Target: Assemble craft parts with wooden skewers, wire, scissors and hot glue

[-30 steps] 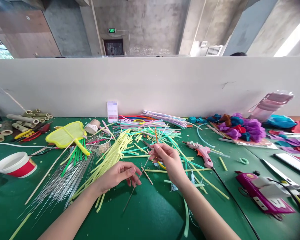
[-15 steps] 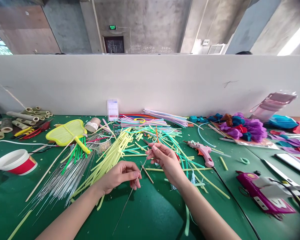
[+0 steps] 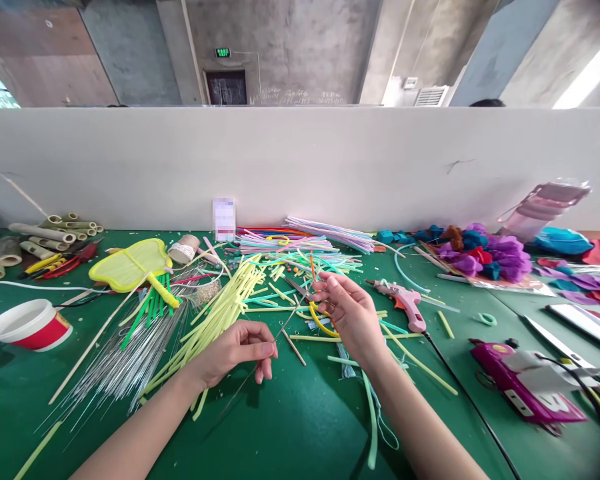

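A thin dark metal wire [image 3: 283, 327] runs slantwise between my hands. My left hand [image 3: 247, 350] pinches it between thumb and fingertips, with its lower end trailing down over the green table. My right hand [image 3: 350, 313] is closed, thumb against fingers, at the wire's upper end; the exact contact is hard to see. Just behind the right fingers lie scissors with yellow handles [image 3: 323, 323], partly covered by that hand. Beneath and beyond both hands is a pile of pale yellow fuzzy stems [image 3: 227, 293]. A thin brown stick [image 3: 294, 348] rests between the hands.
A pink glue gun [image 3: 403, 301] lies right of my hands, its cord running forward. At far right sit a magenta power strip [image 3: 523, 387] and purple fabric flowers [image 3: 510, 257]. Leftward are metal wires [image 3: 125, 353], a yellow butterfly net shape [image 3: 130, 265] and a paper cup [image 3: 27, 325].
My right hand has moved up and to the right, farther from my left hand, uncovering the scissors' yellow handles. My left hand has barely shifted, and the wire's lower end has swung left.
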{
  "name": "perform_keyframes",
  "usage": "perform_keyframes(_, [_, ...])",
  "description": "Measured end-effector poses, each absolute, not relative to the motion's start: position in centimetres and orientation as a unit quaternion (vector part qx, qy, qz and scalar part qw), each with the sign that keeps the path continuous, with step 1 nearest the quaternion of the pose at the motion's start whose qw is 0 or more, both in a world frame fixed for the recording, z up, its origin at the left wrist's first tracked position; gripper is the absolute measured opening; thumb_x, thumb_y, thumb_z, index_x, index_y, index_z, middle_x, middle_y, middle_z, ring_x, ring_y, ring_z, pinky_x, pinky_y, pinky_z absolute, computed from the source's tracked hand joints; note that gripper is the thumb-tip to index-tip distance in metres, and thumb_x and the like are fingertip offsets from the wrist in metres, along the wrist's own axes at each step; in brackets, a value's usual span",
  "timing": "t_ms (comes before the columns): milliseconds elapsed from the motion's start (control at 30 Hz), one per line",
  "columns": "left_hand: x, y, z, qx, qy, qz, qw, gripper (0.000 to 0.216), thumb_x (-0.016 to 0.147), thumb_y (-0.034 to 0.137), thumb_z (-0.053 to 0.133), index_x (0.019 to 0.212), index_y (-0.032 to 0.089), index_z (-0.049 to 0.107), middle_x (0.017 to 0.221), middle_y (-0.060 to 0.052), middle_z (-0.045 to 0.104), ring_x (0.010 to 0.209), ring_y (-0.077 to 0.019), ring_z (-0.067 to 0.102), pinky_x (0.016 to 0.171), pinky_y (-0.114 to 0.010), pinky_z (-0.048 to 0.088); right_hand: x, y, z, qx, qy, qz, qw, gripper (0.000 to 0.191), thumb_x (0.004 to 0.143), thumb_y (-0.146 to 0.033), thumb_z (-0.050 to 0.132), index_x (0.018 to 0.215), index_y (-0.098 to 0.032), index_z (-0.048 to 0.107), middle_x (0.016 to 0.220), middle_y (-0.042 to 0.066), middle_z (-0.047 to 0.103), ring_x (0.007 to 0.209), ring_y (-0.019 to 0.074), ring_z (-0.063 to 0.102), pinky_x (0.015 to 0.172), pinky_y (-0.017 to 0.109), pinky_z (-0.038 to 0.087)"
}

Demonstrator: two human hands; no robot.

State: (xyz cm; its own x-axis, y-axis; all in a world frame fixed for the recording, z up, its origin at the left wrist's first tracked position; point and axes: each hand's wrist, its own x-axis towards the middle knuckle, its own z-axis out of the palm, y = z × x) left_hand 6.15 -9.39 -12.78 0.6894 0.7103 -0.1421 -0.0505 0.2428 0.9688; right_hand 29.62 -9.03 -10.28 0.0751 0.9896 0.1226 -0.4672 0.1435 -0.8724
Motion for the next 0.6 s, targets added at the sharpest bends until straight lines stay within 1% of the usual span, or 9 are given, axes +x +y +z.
perform_keyframes(133, [6.2,-9.5,-12.7,0.565,0.286,0.232,0.739,0.025,0.085,0.036,0.075,0.082,0.012,0.070,0.065,-0.007,0.073,0.053,-0.0119,0.065,0.056,-0.021,0.051,30.4,-8.8,-10.1,-0.328,-0.370,0.571,0.656,0.024,0.080,-0.036,0.081,0.096,-0.019,0.078,0.077,0.001,0.069,0.064,0.0078,0.060,0.056,0.016,0.049])
perform_keyframes(200, [6.1,-9.6,-12.8,0.565,0.286,0.227,0.740,0.025,0.085,0.036,0.075,0.082,0.012,0.070,0.066,-0.007,0.074,0.053,-0.0120,0.065,0.056,-0.022,0.051,30.4,-8.8,-10.1,-0.325,-0.372,0.579,0.649,0.022,0.080,-0.035,0.081,0.094,-0.018,0.077,0.075,0.000,0.066,0.063,0.0070,0.057,0.055,0.015,0.047])
perform_keyframes(367, [6.1,-9.7,-12.7,0.563,0.293,0.225,0.739,0.025,0.085,0.036,0.075,0.082,0.012,0.070,0.066,-0.007,0.074,0.054,-0.0118,0.064,0.057,-0.022,0.051,30.2,-8.9,-10.3,-0.331,-0.400,0.570,0.637,0.019,0.081,-0.037,0.079,0.085,-0.019,0.075,0.075,0.000,0.064,0.066,0.0094,0.055,0.052,0.017,0.045])
perform_keyframes(467, [6.2,-9.7,-12.7,0.567,0.292,0.218,0.739,0.025,0.085,0.036,0.075,0.082,0.012,0.069,0.067,-0.008,0.075,0.054,-0.0121,0.065,0.058,-0.022,0.052,30.0,-8.9,-10.6,-0.346,-0.420,0.529,0.651,0.019,0.083,-0.038,0.077,0.082,-0.019,0.073,0.074,0.001,0.064,0.068,0.0110,0.056,0.056,0.020,0.046])
perform_keyframes(600, [6.3,-9.8,-12.7,0.568,0.287,0.210,0.743,0.025,0.084,0.037,0.076,0.082,0.012,0.069,0.069,-0.009,0.075,0.056,-0.0139,0.067,0.059,-0.024,0.053,29.4,-8.9,-10.7,-0.355,-0.422,0.498,0.669,0.020,0.084,-0.039,0.075,0.080,-0.020,0.071,0.070,0.000,0.063,0.065,0.0113,0.054,0.060,0.023,0.045])
